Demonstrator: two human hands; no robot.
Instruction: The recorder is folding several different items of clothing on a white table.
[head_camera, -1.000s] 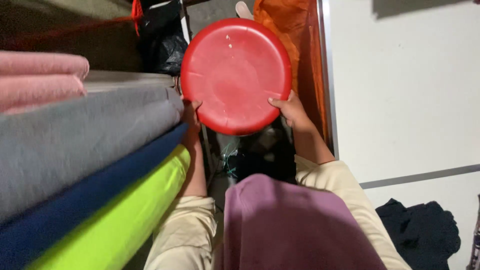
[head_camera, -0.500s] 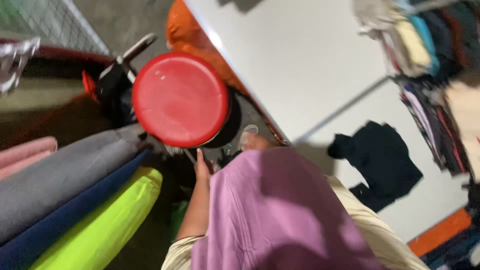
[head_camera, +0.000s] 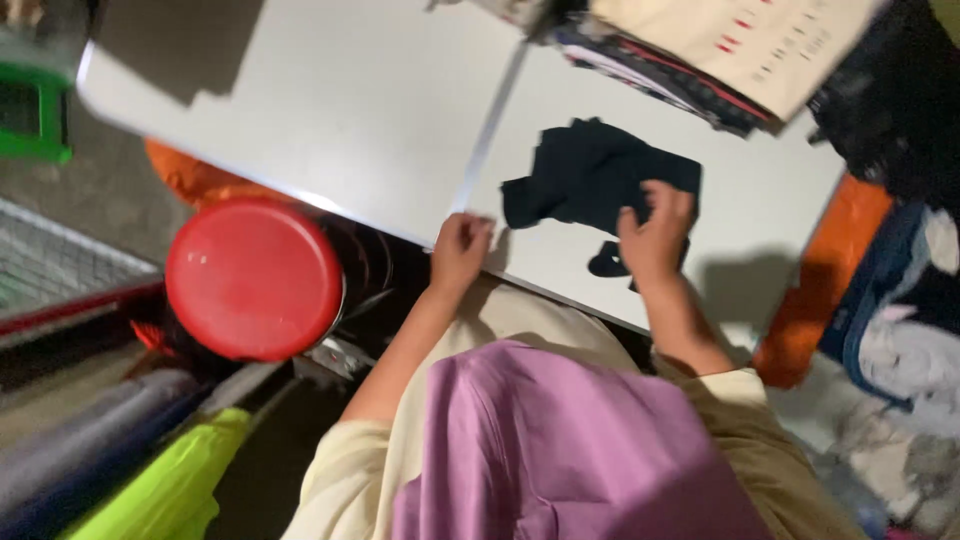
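Spanning most of the upper view, the white table (head_camera: 330, 110) serves as the landmark, with a seam dividing its 2 panels and a wide bare stretch on the panel left of that seam. Stacked fabrics (head_camera: 700, 50) crowd the table's far edge, and more clothes (head_camera: 900, 310) heap beyond its right end beside an orange cloth (head_camera: 820, 290). Below the table's near edge sits a round red lid (head_camera: 255, 278), well apart from both hands, with rolls of grey, blue and lime fabric (head_camera: 170, 480) farther out from that edge. On the right panel lies the dark garment (head_camera: 590, 175), crumpled, with bare tabletop all around it. The right hand (head_camera: 655, 235) rests on the garment's near right corner, fingers curled together and pinching the cloth. The left hand (head_camera: 460, 250) sits at the table's near edge just beside the seam, fingers bent inward and close together on the surface, just left of the garment; whether it touches the cloth cannot be told.
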